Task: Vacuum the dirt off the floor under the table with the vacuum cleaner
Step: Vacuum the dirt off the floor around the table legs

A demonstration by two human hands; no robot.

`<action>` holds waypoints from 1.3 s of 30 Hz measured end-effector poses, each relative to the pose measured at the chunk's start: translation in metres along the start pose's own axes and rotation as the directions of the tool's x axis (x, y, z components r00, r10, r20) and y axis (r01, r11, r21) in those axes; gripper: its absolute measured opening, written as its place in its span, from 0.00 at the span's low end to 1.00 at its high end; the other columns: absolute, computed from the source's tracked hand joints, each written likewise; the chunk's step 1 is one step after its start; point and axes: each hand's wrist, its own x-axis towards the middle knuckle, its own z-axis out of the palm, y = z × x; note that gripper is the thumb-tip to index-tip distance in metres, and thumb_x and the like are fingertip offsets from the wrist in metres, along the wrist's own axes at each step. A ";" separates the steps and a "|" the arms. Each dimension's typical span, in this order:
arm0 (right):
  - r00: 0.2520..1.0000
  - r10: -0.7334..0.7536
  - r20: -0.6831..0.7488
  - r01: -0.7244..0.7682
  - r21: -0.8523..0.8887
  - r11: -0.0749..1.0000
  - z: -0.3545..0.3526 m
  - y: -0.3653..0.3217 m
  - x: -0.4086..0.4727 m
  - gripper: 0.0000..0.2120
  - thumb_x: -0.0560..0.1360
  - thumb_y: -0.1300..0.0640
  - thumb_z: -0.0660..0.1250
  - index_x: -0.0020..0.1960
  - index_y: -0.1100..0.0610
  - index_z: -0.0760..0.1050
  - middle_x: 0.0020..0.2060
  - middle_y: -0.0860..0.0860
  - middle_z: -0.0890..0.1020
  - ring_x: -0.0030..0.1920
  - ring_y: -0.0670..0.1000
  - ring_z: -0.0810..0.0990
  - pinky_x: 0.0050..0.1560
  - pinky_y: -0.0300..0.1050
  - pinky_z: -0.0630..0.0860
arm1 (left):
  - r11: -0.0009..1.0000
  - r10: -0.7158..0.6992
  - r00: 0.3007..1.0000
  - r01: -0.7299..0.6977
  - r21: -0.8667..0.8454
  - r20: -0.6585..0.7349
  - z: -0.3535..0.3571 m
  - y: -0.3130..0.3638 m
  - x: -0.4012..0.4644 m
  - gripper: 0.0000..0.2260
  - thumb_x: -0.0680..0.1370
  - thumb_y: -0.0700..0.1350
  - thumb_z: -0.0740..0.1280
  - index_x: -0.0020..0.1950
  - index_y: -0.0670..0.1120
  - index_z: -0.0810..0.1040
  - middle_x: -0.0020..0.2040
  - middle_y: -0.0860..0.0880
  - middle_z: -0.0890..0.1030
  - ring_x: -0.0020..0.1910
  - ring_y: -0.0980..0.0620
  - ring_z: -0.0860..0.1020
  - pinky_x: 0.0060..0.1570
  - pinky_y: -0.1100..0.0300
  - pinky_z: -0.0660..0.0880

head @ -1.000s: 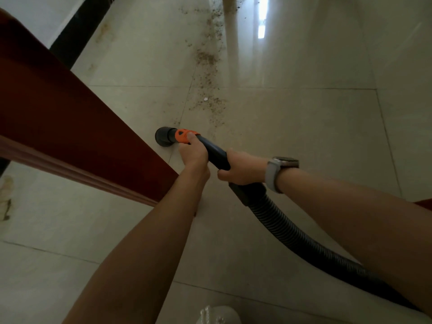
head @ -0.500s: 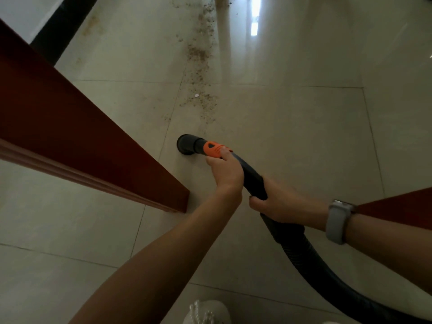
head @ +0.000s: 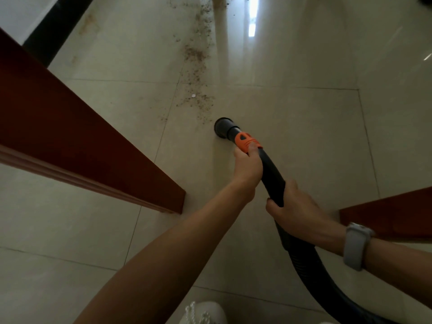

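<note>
A black vacuum wand with an orange collar ends in a round black nozzle that sits on the pale floor tiles. My left hand grips the wand just behind the orange collar. My right hand, with a grey watch on its wrist, grips the wand lower down, where the ribbed black hose begins. A trail of brown dirt runs from just beyond the nozzle up the floor to the top of the view.
A dark red wooden table panel slants across the left side down to the floor. Another red wooden piece stands at the right. A black skirting strip lines the far left wall. A white shoe shows at the bottom.
The nozzle has swung right, away from the left wooden panel, and now sits just below the dirt trail. Both hands moved right with it and kept their grip.
</note>
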 end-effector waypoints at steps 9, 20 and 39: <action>0.998 0.067 -0.008 -0.066 0.115 0.991 0.005 0.016 0.003 0.13 0.76 0.53 0.64 0.52 0.57 0.62 0.37 0.52 0.73 0.33 0.49 0.74 0.27 0.40 0.67 | 0.999 -0.027 0.991 0.029 -0.013 0.133 0.007 -0.004 0.006 0.21 0.83 0.49 0.55 0.74 0.46 0.56 0.59 0.45 0.71 0.53 0.46 0.72 0.51 0.49 0.75; 0.991 -0.032 0.129 0.013 0.146 0.989 0.012 -0.004 0.029 0.15 0.76 0.53 0.64 0.57 0.59 0.65 0.43 0.56 0.76 0.44 0.57 0.78 0.41 0.49 0.74 | 0.999 0.051 0.999 -0.051 0.016 -0.019 -0.015 -0.001 0.022 0.22 0.83 0.49 0.54 0.74 0.44 0.54 0.57 0.46 0.69 0.55 0.46 0.72 0.59 0.47 0.73; 0.966 -0.222 0.136 0.190 0.211 0.959 0.048 -0.027 0.025 0.17 0.73 0.46 0.68 0.53 0.54 0.66 0.40 0.47 0.74 0.43 0.51 0.77 0.38 0.44 0.74 | 0.875 -0.067 0.998 0.063 -0.481 0.008 -0.073 0.009 0.041 0.17 0.84 0.48 0.53 0.71 0.43 0.62 0.42 0.42 0.73 0.36 0.46 0.74 0.36 0.52 0.74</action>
